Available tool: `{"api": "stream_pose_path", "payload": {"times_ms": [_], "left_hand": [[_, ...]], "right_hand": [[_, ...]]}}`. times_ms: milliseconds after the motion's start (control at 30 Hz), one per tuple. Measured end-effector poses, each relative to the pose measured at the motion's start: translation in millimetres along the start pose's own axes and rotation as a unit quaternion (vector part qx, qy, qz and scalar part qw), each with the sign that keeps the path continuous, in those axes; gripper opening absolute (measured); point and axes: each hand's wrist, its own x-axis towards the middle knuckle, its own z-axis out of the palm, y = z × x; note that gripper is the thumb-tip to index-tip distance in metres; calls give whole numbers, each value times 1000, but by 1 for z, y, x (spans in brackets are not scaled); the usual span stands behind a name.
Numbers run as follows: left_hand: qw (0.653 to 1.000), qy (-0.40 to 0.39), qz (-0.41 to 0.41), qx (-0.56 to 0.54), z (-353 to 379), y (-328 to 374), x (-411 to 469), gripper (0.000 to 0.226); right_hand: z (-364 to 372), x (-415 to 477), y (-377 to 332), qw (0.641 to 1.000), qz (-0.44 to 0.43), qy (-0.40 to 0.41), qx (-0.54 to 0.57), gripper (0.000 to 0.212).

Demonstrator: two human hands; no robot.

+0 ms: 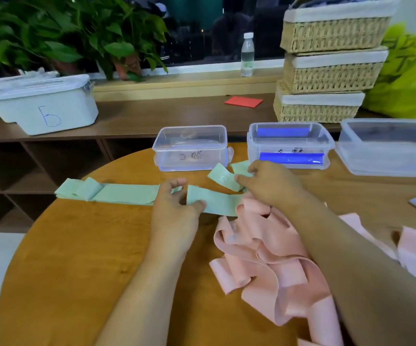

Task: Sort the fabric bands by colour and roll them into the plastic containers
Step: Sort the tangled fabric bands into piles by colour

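On the round wooden table [77, 258], both hands hold one mint-green band [127, 194].
Left hand [174, 213] pinches its flat middle; right hand [271, 183] pinches a folded end near clear plastic containers [167, 156] with unreadable handwriting. Soft pink bands [264, 258] heap by the right forearm; a white bin [77, 108] bears a blue "6".
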Motion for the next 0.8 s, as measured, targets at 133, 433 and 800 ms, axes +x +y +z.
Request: {"api": "stream_pose_path", "payload": {"times_ms": [133, 433, 800], "left_hand": [[996, 6, 8, -83, 6, 7, -9, 36], [998, 19, 53, 30, 7, -7, -7, 26], [987, -9, -91, -132, 9, 12, -9, 21]], "right_hand": [[-4, 1, 6, 998, -5, -54, 36, 53], [-6, -8, 7, 981, -87, -59, 166, 16], [-48, -24, -13, 823, -143, -127, 535, 32]]}}
